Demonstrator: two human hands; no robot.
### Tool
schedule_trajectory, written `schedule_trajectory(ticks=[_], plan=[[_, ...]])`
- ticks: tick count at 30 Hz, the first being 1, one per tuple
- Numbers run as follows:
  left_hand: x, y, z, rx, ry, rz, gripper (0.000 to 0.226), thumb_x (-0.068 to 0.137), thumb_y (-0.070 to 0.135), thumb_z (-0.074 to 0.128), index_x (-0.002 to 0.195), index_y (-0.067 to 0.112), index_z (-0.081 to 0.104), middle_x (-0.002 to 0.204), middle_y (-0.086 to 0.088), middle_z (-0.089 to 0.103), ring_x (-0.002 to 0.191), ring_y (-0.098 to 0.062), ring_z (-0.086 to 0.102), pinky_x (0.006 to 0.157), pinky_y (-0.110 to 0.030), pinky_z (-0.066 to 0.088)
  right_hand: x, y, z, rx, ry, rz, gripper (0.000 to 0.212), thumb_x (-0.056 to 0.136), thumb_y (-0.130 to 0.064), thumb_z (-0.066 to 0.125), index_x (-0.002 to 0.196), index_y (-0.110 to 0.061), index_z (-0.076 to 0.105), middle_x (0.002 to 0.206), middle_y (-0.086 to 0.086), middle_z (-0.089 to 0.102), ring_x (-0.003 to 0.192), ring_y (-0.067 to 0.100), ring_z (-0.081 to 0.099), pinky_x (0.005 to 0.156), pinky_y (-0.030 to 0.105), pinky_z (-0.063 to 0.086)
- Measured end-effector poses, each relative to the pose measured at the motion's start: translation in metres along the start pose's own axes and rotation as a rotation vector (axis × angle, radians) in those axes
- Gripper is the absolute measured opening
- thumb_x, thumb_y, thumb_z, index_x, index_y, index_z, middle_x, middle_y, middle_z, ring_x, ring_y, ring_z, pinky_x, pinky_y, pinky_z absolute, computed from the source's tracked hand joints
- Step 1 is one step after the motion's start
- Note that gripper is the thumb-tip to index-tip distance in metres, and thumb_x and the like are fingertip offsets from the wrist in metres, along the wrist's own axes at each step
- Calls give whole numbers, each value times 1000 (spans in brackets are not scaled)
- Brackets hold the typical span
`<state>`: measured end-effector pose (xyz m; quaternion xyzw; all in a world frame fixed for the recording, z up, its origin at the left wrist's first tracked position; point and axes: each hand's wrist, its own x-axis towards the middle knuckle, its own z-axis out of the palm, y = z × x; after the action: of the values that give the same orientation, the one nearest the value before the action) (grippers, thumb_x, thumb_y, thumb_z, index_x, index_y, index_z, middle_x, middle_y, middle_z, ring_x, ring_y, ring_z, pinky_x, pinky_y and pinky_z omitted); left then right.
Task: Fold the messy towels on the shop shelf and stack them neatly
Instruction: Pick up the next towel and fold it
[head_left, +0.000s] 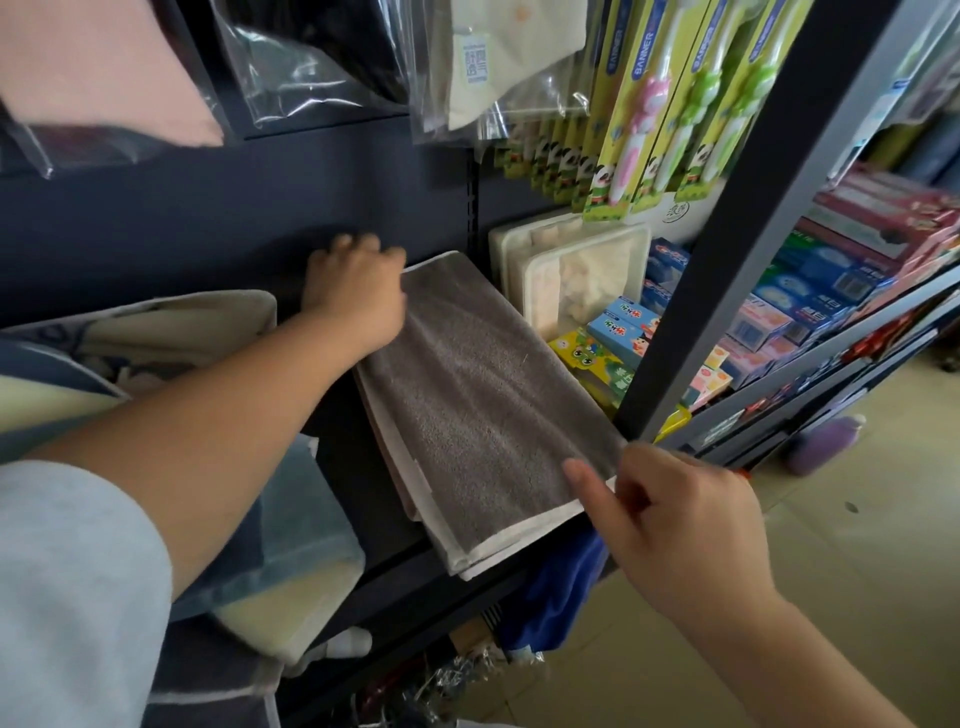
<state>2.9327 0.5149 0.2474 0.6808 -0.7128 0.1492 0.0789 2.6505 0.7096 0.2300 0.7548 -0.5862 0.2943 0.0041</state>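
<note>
A folded grey-brown towel (483, 395) with a pale hem is lying lengthwise on the dark shelf (358, 483), and its near end is hanging a little past the shelf's front edge. Paler layers of cloth are showing under its left edge.

The left hand (353, 291) is reaching to the towel's far left corner with the fingers bent down. It is blurred, so it is not clear whether it is gripping the cloth or only resting there. The right hand (675, 519) is sitting at the towel's near right corner. Its index finger is stretching out across the hem while the other fingers are curling in, and whether the corner is pinched cannot be told.

Just right of the towel's far end a clear plastic box (571, 270) is standing, with small colourful cartons (623, 325) in front of it. Packs of children's toothbrushes (649, 104) are hanging above those. A blue cloth (561, 587) is hanging below the towel's near end. To the towel's left, a bagged pale towel (291, 551) is lying on the shelf, and a cream folded cloth (182, 327) is sitting behind it.
</note>
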Motion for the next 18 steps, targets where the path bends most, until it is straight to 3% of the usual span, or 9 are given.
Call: schedule_trajectory(ticks=[2,4,6,7,9,11,18], plan=[[-4,21,-1,-123,-80,48,43,96,44,54,131,20,57,134,-13,54,124,-38,48,99,-48,41,20,-11,5,51,39,-205,37,97,-48,54,73,-20,58,67,-9,53,56,12,54,50,30,50],[-7,38,5,-193,-249,51,52,100,54,39,147,33,42,158,-6,36,142,-33,33,115,-50,28,48,-25,18,-10,-101,-236,35,97,-51,51,104,-20,66,106,0,64,97,23,63,82,39,56],[-10,43,17,-207,-423,-4,60,100,62,26,156,41,20,169,0,7,154,-30,8,121,-54,8,71,-33,36,-125,-371,-130,60,94,-67,42,140,-29,48,155,8,37,143,34,33,117,47,32],[-12,40,22,-196,-475,-35,64,100,65,22,158,42,11,169,1,-2,155,-29,0,121,-56,3,77,-33,46,-177,-489,-86,73,89,-77,35,150,-36,33,166,10,15,152,37,12,123,53,15],[-17,31,31,-160,-503,-71,68,98,69,17,158,41,1,169,0,-9,155,-29,-6,121,-58,-1,80,-31,65,-222,-626,-40,91,78,-93,19,156,-47,7,168,8,-12,152,42,-12,120,65,-3],[-18,23,35,-143,-491,-85,70,97,71,13,158,42,-2,168,-1,-11,155,-28,-8,121,-59,-3,74,-28,75,-213,-659,-14,104,67,-102,14,155,-50,-7,167,8,-20,150,44,-20,117,69,-6],[-15,14,36,-129,-493,-118,70,97,70,11,158,41,-5,168,-4,-13,155,-28,-10,121,-59,-3,57,-26,73,-196,-638,-24,125,51,-109,22,154,-49,-15,163,12,-31,147,40,-31,119,64,-9]])
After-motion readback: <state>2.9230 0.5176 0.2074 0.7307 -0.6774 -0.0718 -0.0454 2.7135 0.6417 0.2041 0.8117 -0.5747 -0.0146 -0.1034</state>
